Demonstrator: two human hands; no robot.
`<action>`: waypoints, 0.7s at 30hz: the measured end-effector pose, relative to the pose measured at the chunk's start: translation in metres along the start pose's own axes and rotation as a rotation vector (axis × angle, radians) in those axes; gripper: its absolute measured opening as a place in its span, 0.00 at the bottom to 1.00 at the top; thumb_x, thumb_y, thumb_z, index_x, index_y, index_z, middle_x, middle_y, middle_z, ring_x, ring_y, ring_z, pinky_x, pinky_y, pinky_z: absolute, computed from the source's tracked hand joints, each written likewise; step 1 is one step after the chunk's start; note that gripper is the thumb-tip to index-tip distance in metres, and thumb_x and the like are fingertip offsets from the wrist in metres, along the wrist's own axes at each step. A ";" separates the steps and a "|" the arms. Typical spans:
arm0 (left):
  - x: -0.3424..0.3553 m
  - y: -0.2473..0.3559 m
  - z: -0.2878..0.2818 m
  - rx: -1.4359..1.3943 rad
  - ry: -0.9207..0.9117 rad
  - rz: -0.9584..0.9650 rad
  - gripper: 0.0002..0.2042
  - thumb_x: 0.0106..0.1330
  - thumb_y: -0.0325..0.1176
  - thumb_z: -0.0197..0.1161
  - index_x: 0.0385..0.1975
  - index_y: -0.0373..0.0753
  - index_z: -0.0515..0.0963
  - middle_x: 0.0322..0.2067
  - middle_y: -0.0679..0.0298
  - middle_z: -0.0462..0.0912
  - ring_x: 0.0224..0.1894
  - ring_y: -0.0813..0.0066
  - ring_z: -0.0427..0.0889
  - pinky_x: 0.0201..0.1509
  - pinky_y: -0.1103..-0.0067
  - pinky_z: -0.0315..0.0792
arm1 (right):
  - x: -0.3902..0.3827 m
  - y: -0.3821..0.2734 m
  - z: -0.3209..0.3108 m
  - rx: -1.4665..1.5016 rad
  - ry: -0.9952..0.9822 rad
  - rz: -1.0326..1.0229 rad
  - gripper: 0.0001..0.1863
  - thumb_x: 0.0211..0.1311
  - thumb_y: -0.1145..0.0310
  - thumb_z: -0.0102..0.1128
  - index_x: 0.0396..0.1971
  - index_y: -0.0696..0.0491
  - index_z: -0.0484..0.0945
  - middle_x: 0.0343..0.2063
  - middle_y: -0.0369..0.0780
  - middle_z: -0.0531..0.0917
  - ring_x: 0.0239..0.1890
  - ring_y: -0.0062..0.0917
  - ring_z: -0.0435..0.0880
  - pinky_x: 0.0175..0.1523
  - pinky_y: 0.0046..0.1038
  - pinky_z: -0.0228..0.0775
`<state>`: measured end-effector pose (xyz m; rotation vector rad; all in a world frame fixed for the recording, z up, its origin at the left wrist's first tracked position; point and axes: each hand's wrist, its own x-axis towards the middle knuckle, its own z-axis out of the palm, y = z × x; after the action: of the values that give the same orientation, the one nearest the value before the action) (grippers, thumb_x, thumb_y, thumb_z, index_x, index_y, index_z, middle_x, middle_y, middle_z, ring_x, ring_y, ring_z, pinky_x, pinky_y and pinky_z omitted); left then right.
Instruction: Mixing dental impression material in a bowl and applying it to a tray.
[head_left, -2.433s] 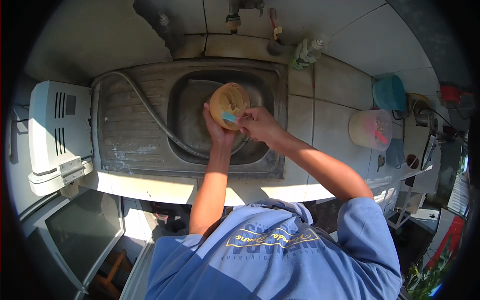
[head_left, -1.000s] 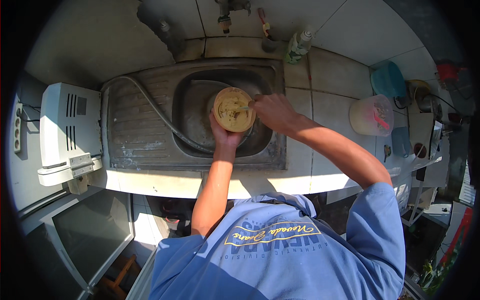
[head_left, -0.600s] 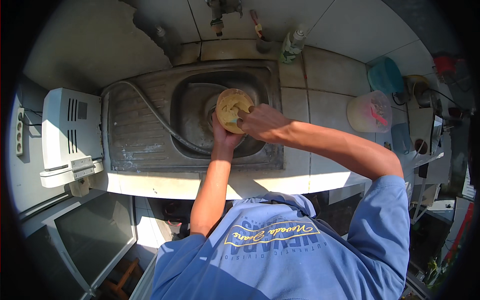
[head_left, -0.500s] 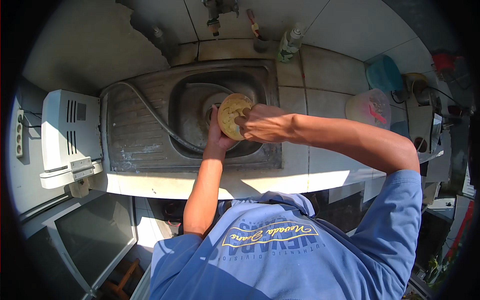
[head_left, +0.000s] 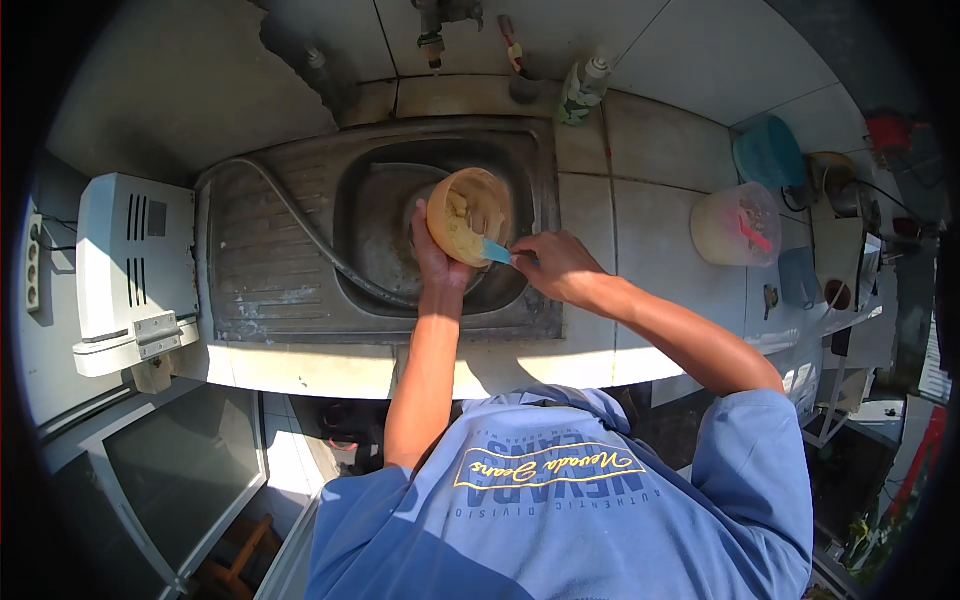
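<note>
Over the sink basin, my left hand (head_left: 438, 258) cups an orange bowl (head_left: 440, 205) from its left and lower side. The bowl is tilted so that its inside shows. Pale yellow, thick paste (head_left: 462, 232) coats the inner wall in uneven lumps. From the right, my right hand (head_left: 560, 266) pinches a light blue spatula (head_left: 496, 252). Its blade reaches over the bowl's lower right rim and touches the paste or lies very close to it. Most of its handle is hidden in my fingers.
A steel sink (head_left: 548, 220) with a grey hose (head_left: 300, 225) lies below. A tap (head_left: 430, 40) hangs above it. A green bottle (head_left: 582, 92) stands behind right. Farther right are a lidded tub (head_left: 735, 225) and a teal container (head_left: 768, 152); a white appliance (head_left: 135, 265) stands left.
My right hand has drawn out of the bowl, down and to the right, so the blue spatula now shows clearly. The bowl has shifted slightly up and turned, and more paste-smeared wall is visible.
</note>
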<state>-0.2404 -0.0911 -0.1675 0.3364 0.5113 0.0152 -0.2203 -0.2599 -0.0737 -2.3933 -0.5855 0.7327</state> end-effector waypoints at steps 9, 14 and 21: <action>0.004 -0.019 -0.001 -0.112 -0.040 0.070 0.27 0.67 0.56 0.44 0.55 0.40 0.69 0.52 0.60 0.73 0.54 0.63 0.73 0.57 0.66 0.69 | 0.013 -0.017 -0.002 -0.102 0.187 -0.157 0.11 0.54 0.74 0.54 0.36 0.60 0.80 0.32 0.54 0.82 0.36 0.45 0.83 0.42 0.40 0.74; 0.001 -0.018 -0.004 -0.201 -0.037 0.017 0.27 0.67 0.55 0.44 0.56 0.41 0.68 0.53 0.60 0.72 0.57 0.64 0.71 0.58 0.64 0.69 | 0.026 -0.032 -0.004 -0.428 0.098 -0.215 0.12 0.50 0.78 0.54 0.37 0.59 0.80 0.37 0.51 0.80 0.35 0.45 0.83 0.39 0.38 0.78; 0.002 -0.033 0.007 -0.212 -0.108 -0.013 0.27 0.69 0.55 0.41 0.55 0.40 0.68 0.52 0.59 0.73 0.54 0.65 0.73 0.59 0.67 0.69 | 0.023 -0.030 -0.023 -0.406 0.179 -0.283 0.13 0.50 0.80 0.54 0.37 0.57 0.79 0.37 0.48 0.79 0.31 0.46 0.82 0.35 0.41 0.76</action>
<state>-0.2380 -0.1239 -0.1734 0.1254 0.4009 0.0379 -0.1958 -0.2339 -0.0481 -2.6218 -1.0509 0.2933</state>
